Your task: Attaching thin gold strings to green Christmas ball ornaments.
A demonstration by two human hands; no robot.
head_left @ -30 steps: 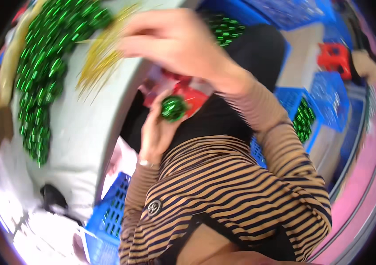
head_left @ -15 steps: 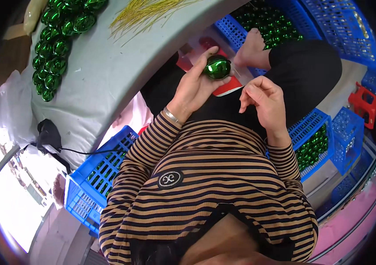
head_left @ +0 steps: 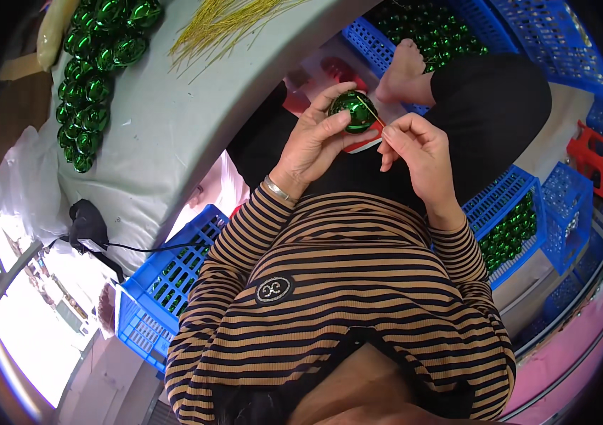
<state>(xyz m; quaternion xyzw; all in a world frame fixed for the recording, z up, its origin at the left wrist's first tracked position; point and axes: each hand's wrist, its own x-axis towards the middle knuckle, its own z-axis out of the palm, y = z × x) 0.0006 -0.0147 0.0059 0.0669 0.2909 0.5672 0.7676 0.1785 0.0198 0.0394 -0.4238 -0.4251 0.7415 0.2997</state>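
Observation:
My left hand (head_left: 312, 138) is closed round a shiny green ball ornament (head_left: 347, 120), thumb on its near side. A thin gold strand (head_left: 371, 108) crosses the ball's right side and runs to my right hand (head_left: 418, 145), whose thumb and forefinger pinch it. Whether the strand is fixed to the ball cannot be made out. A bunch of several similar green balls (head_left: 96, 88) lies on the cloth-covered table (head_left: 149, 142) at the left. A bundle of loose gold strands (head_left: 227, 28) rests at the table's far edge.
Blue crates with green balls stand at the far side (head_left: 369, 53), the right (head_left: 539, 209) and the lower left (head_left: 138, 312). A red plastic stool (head_left: 592, 156) is at the far right. A dark object with a cord (head_left: 87, 223) hangs by the table's left end.
My left hand has turned the ball and brought its thumb over it. My right hand has moved slightly left and up, and the gold strand now shows against the ball.

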